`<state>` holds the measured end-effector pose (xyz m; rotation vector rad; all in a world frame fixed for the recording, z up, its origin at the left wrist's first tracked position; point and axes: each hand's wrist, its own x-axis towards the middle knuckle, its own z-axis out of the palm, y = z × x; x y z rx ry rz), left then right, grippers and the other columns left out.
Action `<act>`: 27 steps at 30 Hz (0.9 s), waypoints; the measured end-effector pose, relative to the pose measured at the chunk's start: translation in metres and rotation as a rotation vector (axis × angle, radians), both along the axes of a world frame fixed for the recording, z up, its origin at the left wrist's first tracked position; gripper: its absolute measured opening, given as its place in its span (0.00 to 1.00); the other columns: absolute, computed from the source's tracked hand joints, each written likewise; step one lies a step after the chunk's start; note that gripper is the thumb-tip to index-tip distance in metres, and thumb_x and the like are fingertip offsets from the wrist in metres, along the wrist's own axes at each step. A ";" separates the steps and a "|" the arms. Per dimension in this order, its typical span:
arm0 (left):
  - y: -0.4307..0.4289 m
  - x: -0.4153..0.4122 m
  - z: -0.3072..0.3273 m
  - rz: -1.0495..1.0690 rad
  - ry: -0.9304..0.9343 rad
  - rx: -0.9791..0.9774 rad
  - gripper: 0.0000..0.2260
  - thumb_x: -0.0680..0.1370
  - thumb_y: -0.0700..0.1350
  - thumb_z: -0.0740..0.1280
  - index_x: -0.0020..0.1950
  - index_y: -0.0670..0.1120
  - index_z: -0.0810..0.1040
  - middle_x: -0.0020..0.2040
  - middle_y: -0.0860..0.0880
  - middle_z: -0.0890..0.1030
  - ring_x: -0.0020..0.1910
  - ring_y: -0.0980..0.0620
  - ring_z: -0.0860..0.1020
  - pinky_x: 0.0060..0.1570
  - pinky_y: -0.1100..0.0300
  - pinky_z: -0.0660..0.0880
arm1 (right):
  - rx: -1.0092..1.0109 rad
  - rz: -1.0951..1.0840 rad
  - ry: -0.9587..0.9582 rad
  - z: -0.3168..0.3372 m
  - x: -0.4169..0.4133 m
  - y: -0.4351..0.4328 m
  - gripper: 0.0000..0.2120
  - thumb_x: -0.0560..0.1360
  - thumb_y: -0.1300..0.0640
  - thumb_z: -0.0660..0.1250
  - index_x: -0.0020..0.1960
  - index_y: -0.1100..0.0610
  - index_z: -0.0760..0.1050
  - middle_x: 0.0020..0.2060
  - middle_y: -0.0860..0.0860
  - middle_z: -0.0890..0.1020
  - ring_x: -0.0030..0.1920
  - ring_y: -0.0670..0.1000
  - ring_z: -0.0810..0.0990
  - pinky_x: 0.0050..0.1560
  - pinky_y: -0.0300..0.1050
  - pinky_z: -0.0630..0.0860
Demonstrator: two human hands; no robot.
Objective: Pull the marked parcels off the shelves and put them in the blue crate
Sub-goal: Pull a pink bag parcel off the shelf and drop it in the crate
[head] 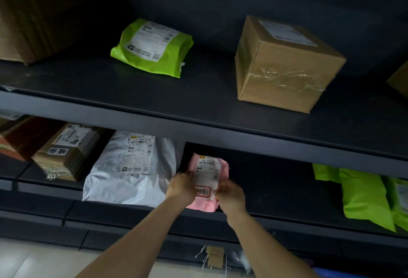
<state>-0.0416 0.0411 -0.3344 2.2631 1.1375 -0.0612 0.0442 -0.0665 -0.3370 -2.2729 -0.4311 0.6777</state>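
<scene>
Both the left hand [182, 186] and right hand [229, 196] grip one pink parcel [208, 168] beside one white parcel [130, 167].

A green mailing bag [152, 47] with a white label lies flat at upper centre. Well apart from it, at upper right, stands a brown cardboard box [284, 65] sealed with clear tape and bearing a label on top. A large ribbed carton [24, 17] fills the upper left corner. At lower left centre lies a crumpled white mailing bag [130, 167] with a barcode label. Several green bags [364, 198] overlap at lower right. Pale floor [44, 260] shows at bottom left.
</scene>
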 end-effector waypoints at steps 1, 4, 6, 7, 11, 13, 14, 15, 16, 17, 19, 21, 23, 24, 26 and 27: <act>-0.004 -0.002 0.000 -0.001 -0.034 0.007 0.15 0.79 0.39 0.56 0.63 0.45 0.75 0.58 0.42 0.79 0.58 0.42 0.77 0.56 0.54 0.75 | 0.047 -0.014 0.009 0.002 0.000 -0.007 0.13 0.73 0.67 0.64 0.35 0.51 0.74 0.34 0.45 0.79 0.37 0.46 0.78 0.34 0.34 0.70; -0.021 -0.009 0.005 0.054 -0.135 -0.022 0.13 0.80 0.42 0.57 0.61 0.45 0.75 0.55 0.41 0.78 0.55 0.40 0.77 0.54 0.52 0.75 | 0.208 -0.065 0.086 0.011 0.001 -0.030 0.13 0.72 0.71 0.65 0.36 0.55 0.74 0.35 0.49 0.80 0.39 0.50 0.79 0.39 0.41 0.75; -0.039 -0.012 0.012 0.099 -0.193 -0.083 0.11 0.82 0.45 0.56 0.59 0.44 0.74 0.53 0.42 0.80 0.53 0.41 0.79 0.49 0.55 0.75 | 0.262 -0.048 0.099 0.016 0.003 -0.048 0.12 0.72 0.71 0.66 0.37 0.55 0.75 0.36 0.51 0.81 0.40 0.51 0.79 0.41 0.43 0.76; -0.049 -0.014 0.017 0.127 -0.217 -0.112 0.11 0.82 0.47 0.56 0.58 0.45 0.74 0.52 0.43 0.81 0.51 0.42 0.79 0.46 0.57 0.73 | 0.289 -0.041 0.109 0.020 0.004 -0.059 0.12 0.73 0.71 0.66 0.38 0.56 0.76 0.38 0.51 0.82 0.41 0.51 0.80 0.42 0.43 0.77; -0.093 -0.027 0.033 0.269 -0.345 -0.160 0.09 0.81 0.46 0.58 0.45 0.44 0.75 0.41 0.48 0.80 0.42 0.46 0.77 0.39 0.57 0.71 | 0.379 -0.023 0.123 0.037 0.003 -0.106 0.09 0.74 0.70 0.65 0.42 0.57 0.78 0.43 0.54 0.84 0.44 0.51 0.82 0.44 0.44 0.79; -0.117 -0.034 0.039 0.341 -0.401 -0.190 0.09 0.80 0.43 0.61 0.44 0.42 0.78 0.40 0.46 0.81 0.43 0.45 0.79 0.39 0.56 0.73 | 0.407 0.013 0.107 0.047 -0.001 -0.131 0.08 0.75 0.69 0.65 0.43 0.58 0.78 0.42 0.53 0.83 0.44 0.50 0.82 0.44 0.41 0.79; -0.130 -0.038 0.042 0.380 -0.435 -0.214 0.08 0.79 0.42 0.62 0.47 0.42 0.80 0.43 0.46 0.82 0.45 0.46 0.80 0.40 0.57 0.74 | 0.419 0.031 0.094 0.051 -0.003 -0.143 0.08 0.75 0.69 0.65 0.43 0.58 0.77 0.42 0.52 0.83 0.44 0.49 0.82 0.43 0.40 0.79; -0.142 -0.041 0.045 0.416 -0.465 -0.230 0.07 0.79 0.41 0.64 0.51 0.42 0.81 0.46 0.46 0.83 0.46 0.48 0.80 0.42 0.57 0.75 | 0.431 0.046 0.079 0.056 -0.005 -0.156 0.08 0.75 0.69 0.65 0.42 0.58 0.77 0.41 0.51 0.82 0.43 0.48 0.81 0.43 0.38 0.78; -0.155 -0.044 0.049 0.444 -0.489 -0.235 0.08 0.78 0.41 0.65 0.53 0.43 0.81 0.48 0.47 0.83 0.48 0.49 0.80 0.44 0.58 0.75 | 0.444 0.057 0.069 0.061 -0.008 -0.168 0.08 0.75 0.69 0.66 0.42 0.58 0.77 0.41 0.50 0.82 0.42 0.48 0.80 0.42 0.37 0.77; -0.168 -0.048 0.052 0.463 -0.505 -0.232 0.09 0.78 0.41 0.65 0.55 0.43 0.81 0.49 0.47 0.83 0.49 0.50 0.80 0.45 0.58 0.76 | 0.456 0.065 0.061 0.066 -0.011 -0.180 0.08 0.75 0.69 0.66 0.42 0.58 0.77 0.40 0.50 0.81 0.42 0.47 0.79 0.41 0.36 0.76; -0.193 -0.055 0.058 0.484 -0.532 -0.216 0.10 0.78 0.40 0.65 0.57 0.43 0.81 0.52 0.48 0.83 0.50 0.51 0.80 0.48 0.57 0.76 | 0.476 0.076 0.044 0.074 -0.017 -0.205 0.08 0.75 0.69 0.66 0.41 0.57 0.76 0.41 0.49 0.81 0.42 0.47 0.79 0.42 0.36 0.77; -0.217 -0.062 0.064 0.486 -0.564 -0.194 0.10 0.78 0.40 0.65 0.57 0.44 0.81 0.52 0.48 0.83 0.50 0.51 0.80 0.50 0.57 0.77 | 0.492 0.090 0.025 0.083 -0.024 -0.229 0.08 0.75 0.68 0.66 0.41 0.57 0.76 0.41 0.49 0.81 0.43 0.46 0.79 0.42 0.35 0.76; -0.241 -0.070 0.070 0.489 -0.600 -0.185 0.10 0.78 0.40 0.65 0.57 0.43 0.81 0.51 0.48 0.83 0.50 0.51 0.80 0.53 0.57 0.76 | 0.504 0.100 0.003 0.090 -0.032 -0.252 0.08 0.75 0.68 0.67 0.41 0.57 0.76 0.41 0.49 0.81 0.43 0.46 0.79 0.42 0.35 0.76; -0.252 -0.073 0.072 0.487 -0.622 -0.187 0.10 0.78 0.41 0.66 0.57 0.43 0.81 0.51 0.48 0.83 0.50 0.51 0.80 0.54 0.56 0.76 | 0.509 0.100 -0.010 0.093 -0.036 -0.263 0.08 0.75 0.68 0.67 0.41 0.56 0.76 0.41 0.48 0.81 0.43 0.46 0.79 0.42 0.35 0.76; -0.275 -0.082 0.075 0.474 -0.656 -0.199 0.09 0.78 0.42 0.66 0.56 0.43 0.81 0.50 0.49 0.83 0.49 0.52 0.80 0.54 0.56 0.77 | 0.521 0.095 -0.035 0.097 -0.046 -0.287 0.09 0.74 0.68 0.67 0.40 0.55 0.76 0.40 0.47 0.81 0.42 0.45 0.79 0.42 0.35 0.76; -0.286 -0.087 0.075 0.465 -0.663 -0.199 0.08 0.78 0.43 0.67 0.55 0.44 0.81 0.49 0.51 0.83 0.48 0.53 0.80 0.53 0.56 0.77 | 0.527 0.088 -0.050 0.098 -0.052 -0.300 0.10 0.74 0.68 0.67 0.40 0.55 0.76 0.39 0.47 0.81 0.41 0.44 0.79 0.42 0.34 0.75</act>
